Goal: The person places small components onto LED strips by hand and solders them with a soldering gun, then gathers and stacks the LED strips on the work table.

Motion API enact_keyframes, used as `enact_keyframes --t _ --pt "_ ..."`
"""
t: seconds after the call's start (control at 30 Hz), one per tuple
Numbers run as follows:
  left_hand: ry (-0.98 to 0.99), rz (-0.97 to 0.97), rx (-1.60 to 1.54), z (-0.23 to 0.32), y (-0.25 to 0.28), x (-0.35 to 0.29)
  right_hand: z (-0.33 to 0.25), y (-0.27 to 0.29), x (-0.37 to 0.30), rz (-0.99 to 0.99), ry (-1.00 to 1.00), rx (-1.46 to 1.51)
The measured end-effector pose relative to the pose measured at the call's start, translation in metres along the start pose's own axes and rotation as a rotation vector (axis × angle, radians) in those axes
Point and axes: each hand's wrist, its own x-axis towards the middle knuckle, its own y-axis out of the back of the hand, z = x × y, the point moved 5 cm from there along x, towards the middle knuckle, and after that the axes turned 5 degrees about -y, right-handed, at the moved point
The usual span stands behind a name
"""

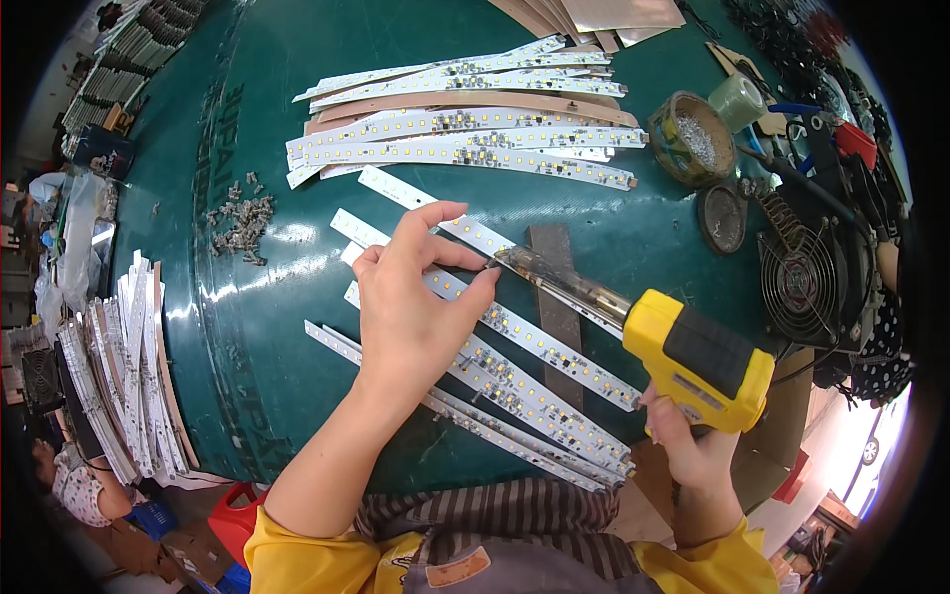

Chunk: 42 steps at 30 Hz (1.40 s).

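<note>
My right hand (699, 450) is wrapped round the handle of a yellow and black soldering gun (705, 358). The gun's metal nozzle points left, its tip at a white LED strip board (477, 234). At that same spot, the thumb and index finger of my left hand (414, 302) pinch a small dark component, mostly hidden by the fingertips. Under and beside this hand lie several more LED strips (554, 345), slanting down to the right. A dark flat bar (556, 297) runs crosswise beneath the strips. Small metal components (240, 223) lie in a loose pile to the left.
Stacked LED strips (465, 124) lie at the far side of the green table (247, 346), with another bundle (127, 371) at the left. On the right are a round tub of small bits (693, 139), a coiled iron stand (777, 213) and a fan (802, 280).
</note>
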Motion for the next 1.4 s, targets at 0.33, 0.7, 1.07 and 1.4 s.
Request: enact_keyframes --t 0.33,0.7,1.07,1.4 --pt "-0.002 -0.008 -0.001 -0.002 0.0 0.0 -0.025 -0.006 0.01 0.103 0.104 -0.23" --pt "0.028 -0.021 -0.023 -0.001 0.0 0.0 0.005 0.006 -0.015 0.06 -0.023 0.02" --pt "0.001 -0.046 0.032 -0.003 -0.001 0.001 -0.005 0.004 -0.005 0.222 0.042 -0.119" --pt "-0.009 -0.041 0.05 -0.003 0.001 0.001 -0.022 -0.002 0.022 0.255 0.103 -0.405"
